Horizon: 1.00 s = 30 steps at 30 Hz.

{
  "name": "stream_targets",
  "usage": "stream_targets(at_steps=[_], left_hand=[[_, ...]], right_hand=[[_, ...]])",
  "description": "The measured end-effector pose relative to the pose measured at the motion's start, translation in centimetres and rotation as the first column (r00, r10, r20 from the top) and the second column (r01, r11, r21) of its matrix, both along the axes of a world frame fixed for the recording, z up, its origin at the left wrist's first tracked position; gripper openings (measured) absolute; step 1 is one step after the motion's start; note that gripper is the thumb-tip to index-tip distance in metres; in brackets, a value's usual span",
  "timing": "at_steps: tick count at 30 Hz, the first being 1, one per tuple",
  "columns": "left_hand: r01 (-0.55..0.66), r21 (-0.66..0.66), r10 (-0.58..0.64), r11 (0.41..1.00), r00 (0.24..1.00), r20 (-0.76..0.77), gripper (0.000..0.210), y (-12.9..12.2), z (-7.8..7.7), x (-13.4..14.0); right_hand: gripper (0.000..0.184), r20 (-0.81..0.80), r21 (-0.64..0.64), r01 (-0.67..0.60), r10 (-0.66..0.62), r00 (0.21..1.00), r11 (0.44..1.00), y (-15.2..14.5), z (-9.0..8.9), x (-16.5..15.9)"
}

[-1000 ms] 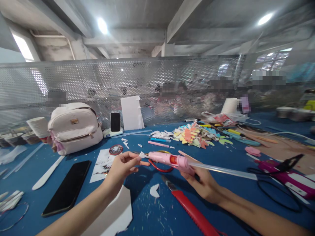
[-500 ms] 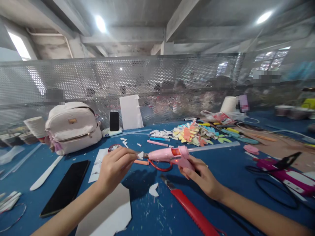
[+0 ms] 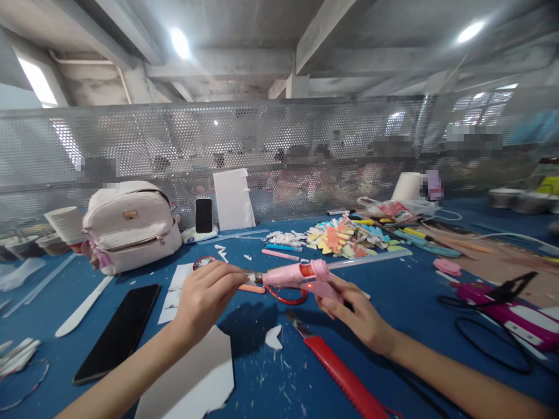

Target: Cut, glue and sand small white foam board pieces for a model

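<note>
Here, perforated panels (image 3: 262,131) back a blue table (image 3: 253,372)

A cutout pile (image 3: 334,238) lies behind the glue gun (image 3: 283,276) (the backpack (image 3: 131,227) farther left).

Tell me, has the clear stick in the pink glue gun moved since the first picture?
Yes. Against the magenta device, the free end of the clear stick has swung away, up and leftward in view, nearer the heap of paper cutouts.
</note>
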State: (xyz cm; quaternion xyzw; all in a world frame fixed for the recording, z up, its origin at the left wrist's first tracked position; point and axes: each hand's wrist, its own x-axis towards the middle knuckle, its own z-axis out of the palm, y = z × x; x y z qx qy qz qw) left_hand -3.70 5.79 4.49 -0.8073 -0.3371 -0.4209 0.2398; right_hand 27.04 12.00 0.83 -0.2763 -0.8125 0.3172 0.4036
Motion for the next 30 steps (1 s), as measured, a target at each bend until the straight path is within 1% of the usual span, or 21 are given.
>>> stream_targets(at_steps=[4,7,10,16,21,24,26,28,30], left_hand=[[0.032,-0.022,-0.032,0.999,0.999,0.011,0.008,0.3,0.0,-0.1],[0.058,-0.066,-0.057,0.996,0.998,0.018,0.009,0.5,0.1,-0.2],[0.076,-0.104,-0.073,0.992,0.997,0.027,0.012,0.6,0.1,-0.3],[0.106,-0.140,-0.100,0.984,0.994,0.048,0.011,0.7,-0.2,-0.4],[0.155,-0.211,-0.149,0.965,0.988,0.048,0.011,0.9,-0.1,-0.6],[0.197,-0.278,-0.185,0.940,0.980,0.069,0.013,1.0,0.1,-0.9],[0.219,-0.331,-0.187,0.918,0.974,0.126,0.016,1.0,0.2,-1.1],[0.236,-0.395,-0.159,0.888,0.963,0.216,0.019,0.9,0.2,-1.2],[0.250,-0.473,-0.094,0.845,0.940,0.327,0.020,0.9,0.2,-1.1]], right_hand=[[0.050,-0.030,-0.139,-0.115,0.112,0.993,0.984,0.4,0.2,-0.5],[0.053,-0.065,-0.259,-0.201,0.191,0.979,0.945,1.1,0.2,-0.8],[0.055,-0.098,-0.344,-0.249,0.229,0.969,0.905,1.7,0.0,-1.0],[0.054,-0.159,-0.440,-0.305,0.261,0.952,0.845,2.1,-0.3,-0.9],[0.053,-0.188,-0.476,-0.348,0.293,0.937,0.808,2.3,-0.4,-0.9],[0.055,-0.196,-0.478,-0.361,0.303,0.933,0.801,2.5,-0.3,-0.9],[0.055,-0.201,-0.470,-0.353,0.291,0.935,0.809,2.5,-0.1,-1.0],[0.053,-0.209,-0.449,-0.324,0.254,0.944,0.833,2.3,0.2,-1.0],[0.050,-0.219,-0.412,-0.273,0.197,0.956,0.870,1.9,0.6,-1.0]])
